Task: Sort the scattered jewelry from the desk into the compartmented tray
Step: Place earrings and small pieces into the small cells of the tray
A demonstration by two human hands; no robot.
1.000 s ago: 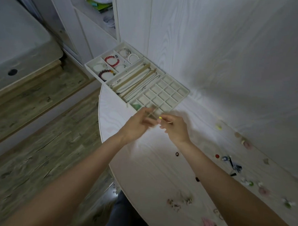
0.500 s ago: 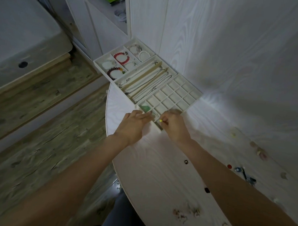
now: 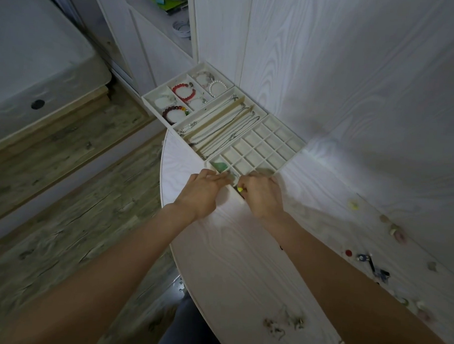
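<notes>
- Both hands are crowding the near corner of the tray (image 3: 278, 171); the left hand (image 3: 203, 190) and right hand (image 3: 262, 195) are sitting side by side, leaving only a narrow gap between them over the near cells
- The wall (image 3: 354, 86) is standing right behind the tray, closing off approach from the far side; the cabinet (image 3: 153, 51) is blocking the far left
- The small square cells behind the hands are lying open from above
- A wide bare stretch of desk (image 3: 230, 250) is lying between the forearms
- Scattered jewelry (image 3: 372, 264) is cluttering the right side along the wall; a small cluster (image 3: 284, 324) is lying near the front edge
</notes>
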